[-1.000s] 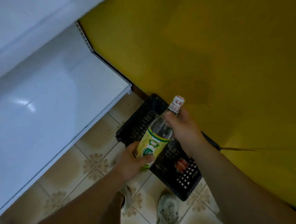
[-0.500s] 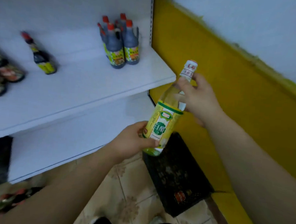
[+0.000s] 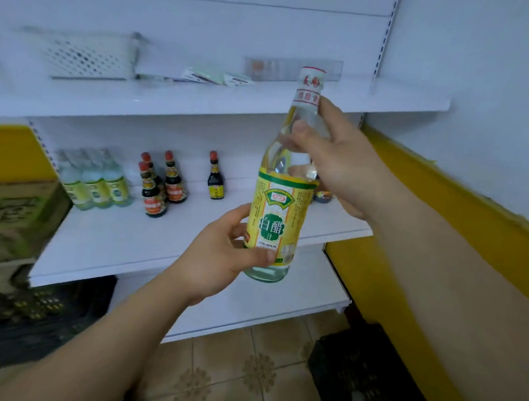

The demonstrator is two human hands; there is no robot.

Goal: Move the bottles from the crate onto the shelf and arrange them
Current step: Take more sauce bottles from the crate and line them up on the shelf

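Both hands hold the bottle [image 3: 275, 213]: the left hand [image 3: 222, 256] curls round its lower body, thumb across the bottom of the label, and the right hand [image 3: 337, 161] wraps the neck just under the cap [image 3: 311, 79]. The bottle is in the air in front of the right end of the middle shelf [image 3: 131, 238], nearly upright, long axis leaning slightly right, cap up, base down, clear liquid inside. A carton [image 3: 14, 216] stands at the left. The black crate [image 3: 367, 377] sits on the tiled floor [image 3: 231, 368] at the near right against a yellow wall [image 3: 442, 211]; what it holds I cannot tell. Far back on the middle shelf stand a pack of green-label bottles [image 3: 97, 184] and several dark sauce bottles [image 3: 157, 187]. The upper shelf [image 3: 201, 100] carries a white perforated basket [image 3: 89, 56].
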